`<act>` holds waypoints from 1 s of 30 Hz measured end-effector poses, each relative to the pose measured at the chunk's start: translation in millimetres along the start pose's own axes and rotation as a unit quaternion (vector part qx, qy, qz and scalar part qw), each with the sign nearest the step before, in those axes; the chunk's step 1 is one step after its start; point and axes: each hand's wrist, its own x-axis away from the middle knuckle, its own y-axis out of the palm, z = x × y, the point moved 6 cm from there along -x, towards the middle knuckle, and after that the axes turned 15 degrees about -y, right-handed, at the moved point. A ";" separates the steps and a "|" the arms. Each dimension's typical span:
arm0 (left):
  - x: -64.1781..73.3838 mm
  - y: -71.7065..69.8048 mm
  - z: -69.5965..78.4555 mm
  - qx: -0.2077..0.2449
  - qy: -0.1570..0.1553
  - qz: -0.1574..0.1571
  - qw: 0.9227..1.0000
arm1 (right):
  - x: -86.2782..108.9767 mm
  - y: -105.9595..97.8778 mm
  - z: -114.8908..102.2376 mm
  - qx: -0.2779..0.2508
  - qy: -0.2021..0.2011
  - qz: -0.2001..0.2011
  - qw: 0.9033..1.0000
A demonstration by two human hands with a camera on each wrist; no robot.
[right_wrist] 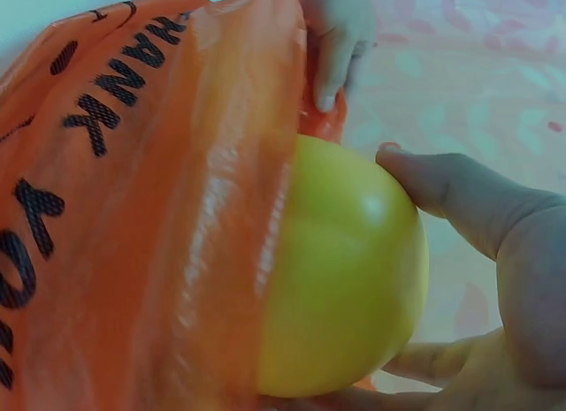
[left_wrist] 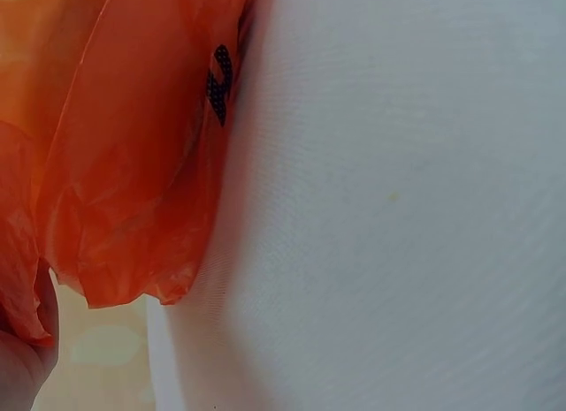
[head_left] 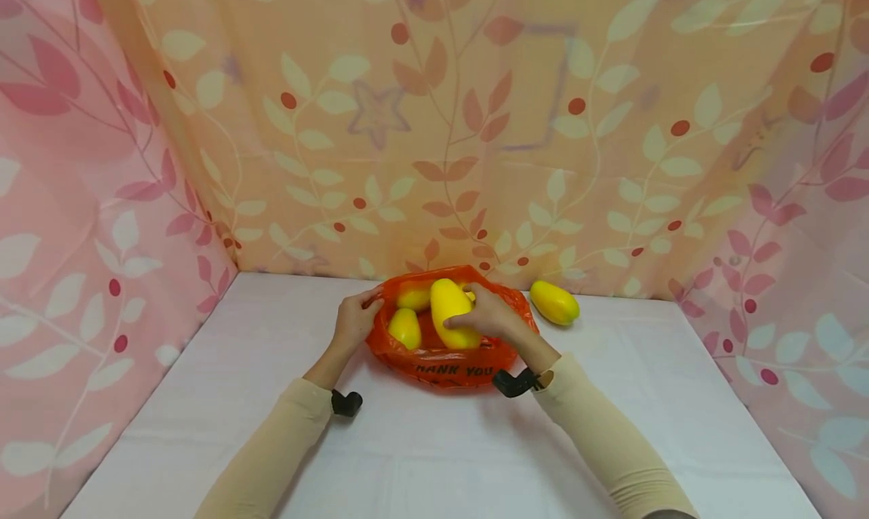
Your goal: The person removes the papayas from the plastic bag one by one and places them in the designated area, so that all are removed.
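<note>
An orange-red plastic bag printed with THANK YOU lies on the table with its mouth open upward. My left hand pinches the bag's left rim; the left wrist view catches only part of that hand beside the crumpled plastic. In my right hand is a large yellow mango, gripped between thumb and fingers at the bag's mouth. The front wall of the bag covers part of this mango in the right wrist view. Inside the bag rest another mango and, behind it, a further yellow fruit.
One more yellow mango lies on the table to the right of the bag, near the back edge. A white cloth covers the table. Floral curtains stand behind and at both sides.
</note>
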 end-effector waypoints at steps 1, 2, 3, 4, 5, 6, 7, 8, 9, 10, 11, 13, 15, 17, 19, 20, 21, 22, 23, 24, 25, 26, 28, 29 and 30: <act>0.1 -0.1 -0.3 0.001 -0.002 -0.001 1.000 | 0.6 -1.2 -0.6 0.003 -0.003 -0.003 1.000; 0.1 0.0 -0.6 0.000 -0.004 -0.002 1.000 | 1.1 -2.4 -1.2 0.008 -0.007 -0.007 1.000; 0.1 0.0 -0.8 0.001 -0.007 -0.003 1.000 | 1.8 -3.7 -1.9 0.012 -0.009 -0.009 1.000; 0.3 -0.1 -0.9 0.002 -0.009 -0.004 1.000 | 2.4 -5.1 -2.5 0.016 -0.012 -0.012 1.000; 0.3 0.0 -0.8 0.002 -0.010 -0.004 1.000 | 3.1 -6.4 -3.3 0.020 -0.015 -0.015 1.000; 0.4 0.0 -0.7 0.000 -0.010 -0.004 1.000 | 3.7 -7.8 -3.9 0.024 -0.017 -0.017 0.999; 0.5 0.0 -0.2 -0.001 -0.010 -0.004 1.000 | 4.5 -9.0 -4.8 0.027 -0.019 -0.019 0.999; 0.5 -0.1 0.5 -0.002 -0.008 -0.003 1.000 | 4.8 -10.2 -5.0 0.031 -0.021 -0.021 0.999; 0.5 -0.3 1.1 -0.003 -0.007 -0.001 1.000 | 5.2 -11.3 -5.3 0.033 -0.023 -0.024 0.999; 0.6 -0.5 1.6 -0.004 -0.006 0.000 1.000 | 5.7 -12.2 -5.9 0.035 -0.025 -0.027 0.999; 0.7 -0.6 2.4 -0.004 -0.005 0.001 1.000 | 6.3 -13.0 -6.5 0.036 -0.025 -0.030 0.999; 1.1 -1.0 3.8 -0.003 -0.004 0.001 1.000 | 7.7 -15.4 -7.8 0.040 -0.027 -0.035 0.998; 1.6 -1.2 5.1 -0.001 -0.004 0.002 1.000 | 9.2 -18.2 -9.3 0.041 -0.027 -0.036 0.998; 1.8 -0.8 6.2 0.002 -0.003 -0.001 1.000 | 10.6 -21.8 -10.3 0.042 -0.027 -0.035 0.998; 1.8 -0.2 6.8 0.005 -0.004 -0.003 1.000 | 11.5 -25.6 -10.8 0.041 -0.029 -0.033 0.998; 1.8 -0.1 6.9 0.006 -0.005 -0.003 1.000 | 11.9 -27.3 -11.0 0.040 -0.031 -0.033 0.998; 1.7 0.1 6.8 0.006 -0.006 -0.003 1.000 | 11.9 -29.0 -11.2 0.040 -0.036 -0.034 0.998; 1.8 0.2 6.6 0.007 -0.007 -0.004 1.000 | 11.8 -30.6 -11.0 0.041 -0.037 -0.033 0.998; 1.6 0.2 6.1 0.004 -0.007 -0.003 1.000 | 11.9 -32.0 -11.0 0.041 -0.040 -0.034 0.998; 1.9 -0.1 5.9 0.002 -0.007 0.000 1.000 | 11.8 -33.2 -11.1 0.044 -0.043 -0.035 0.998; 1.6 -0.1 5.7 -0.001 -0.007 0.002 1.000 | 11.3 -34.6 -11.0 0.048 -0.045 -0.036 0.997; 1.6 -0.4 5.7 -0.004 -0.005 0.005 1.000 | 10.9 -35.9 -11.4 0.052 -0.048 -0.038 0.997; 1.8 -0.5 5.0 -0.004 -0.006 0.005 1.000 | 10.0 -38.2 -12.2 0.059 -0.052 -0.039 0.996; 1.8 -0.5 4.7 -0.003 -0.007 0.003 1.000 | 9.8 -39.4 -13.0 0.062 -0.055 -0.041 0.996; 1.9 -0.6 4.3 -0.001 -0.009 0.002 1.000 | 9.1 -40.8 -13.8 0.066 -0.056 -0.040 0.995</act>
